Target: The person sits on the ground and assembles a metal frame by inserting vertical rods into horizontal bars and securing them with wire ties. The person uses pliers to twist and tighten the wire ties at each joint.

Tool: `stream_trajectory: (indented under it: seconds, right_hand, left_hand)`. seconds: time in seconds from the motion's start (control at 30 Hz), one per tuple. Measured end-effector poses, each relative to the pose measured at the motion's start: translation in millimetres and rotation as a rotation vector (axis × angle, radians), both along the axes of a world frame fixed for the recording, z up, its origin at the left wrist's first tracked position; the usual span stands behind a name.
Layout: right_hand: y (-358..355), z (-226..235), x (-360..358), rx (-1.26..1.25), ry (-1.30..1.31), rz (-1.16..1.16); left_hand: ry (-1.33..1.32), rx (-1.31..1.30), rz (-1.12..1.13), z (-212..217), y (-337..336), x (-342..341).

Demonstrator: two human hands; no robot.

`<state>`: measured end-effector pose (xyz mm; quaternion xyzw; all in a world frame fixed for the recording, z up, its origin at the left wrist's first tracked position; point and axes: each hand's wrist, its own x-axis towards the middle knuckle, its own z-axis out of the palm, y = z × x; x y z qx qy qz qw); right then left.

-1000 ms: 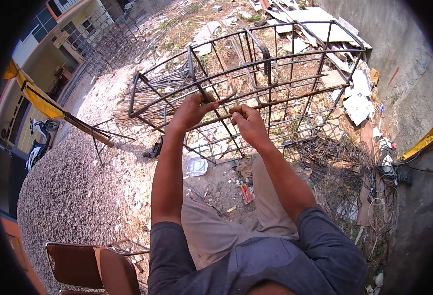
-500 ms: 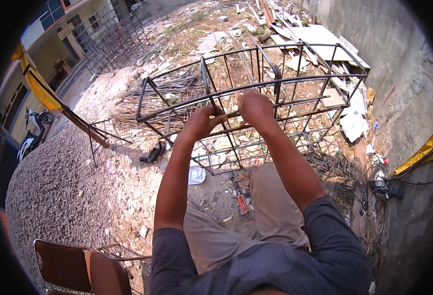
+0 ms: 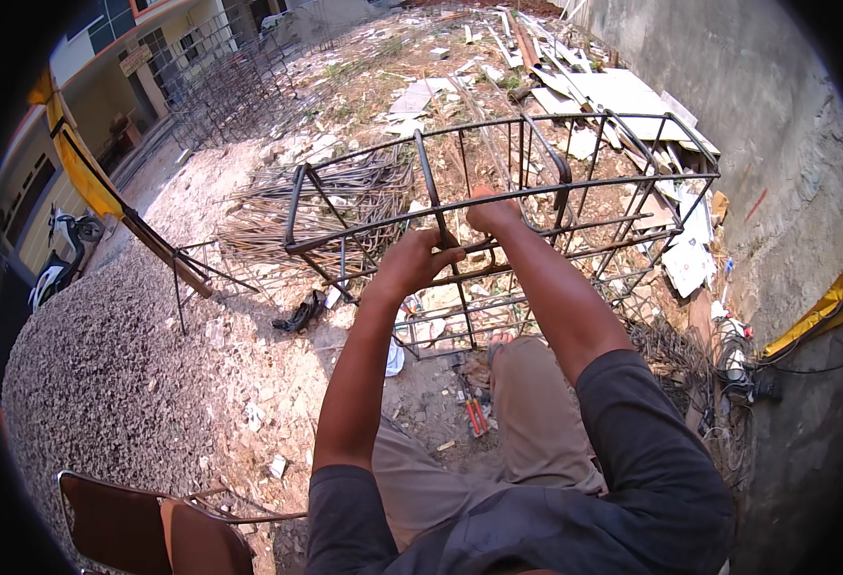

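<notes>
A long rebar cage [image 3: 421, 206] of dark steel bars with square stirrups lies across in front of me, at the height of my hands. My left hand [image 3: 420, 261] is closed around a stirrup near its meeting with the near upper bar, thumb stretched to the right. Just right of it and a bit farther off, my right hand [image 3: 491, 213] is curled into a fist at that long bar, which crosses in front of its fingers. What sits inside that fist is hidden. Red-handled pincers [image 3: 477, 419] lie on the ground between my feet.
A heap of thin rebar [image 3: 287, 211] lies beyond the cage. Gravel is piled [image 3: 105, 374] at left, near a brown folding chair [image 3: 120, 522]. White boards [image 3: 632, 91] and scrap lean along the concrete wall [image 3: 776, 144] at right. A black shoe [image 3: 302, 311] lies left of the cage.
The whole view has shifted a little, with the cage now lower and farther right. Against the cage, my right hand has slid left along the long bar, closer to my left hand's stirrup.
</notes>
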<state>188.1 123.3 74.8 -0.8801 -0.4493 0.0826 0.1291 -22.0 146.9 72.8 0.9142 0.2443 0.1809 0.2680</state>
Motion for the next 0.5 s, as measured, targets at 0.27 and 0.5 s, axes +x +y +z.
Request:
stream_trajectory:
  seconds: [0.27,0.5]
  right_hand:
    - [-7,5,-3,0.185,-0.038,-0.012]
    - [-13,32,-19,0.208,-0.010,-0.036]
  left_hand:
    - [0.011,-0.013,0.013,6,-5,-1]
    - [0.066,0.117,0.042,16,-12,-11]
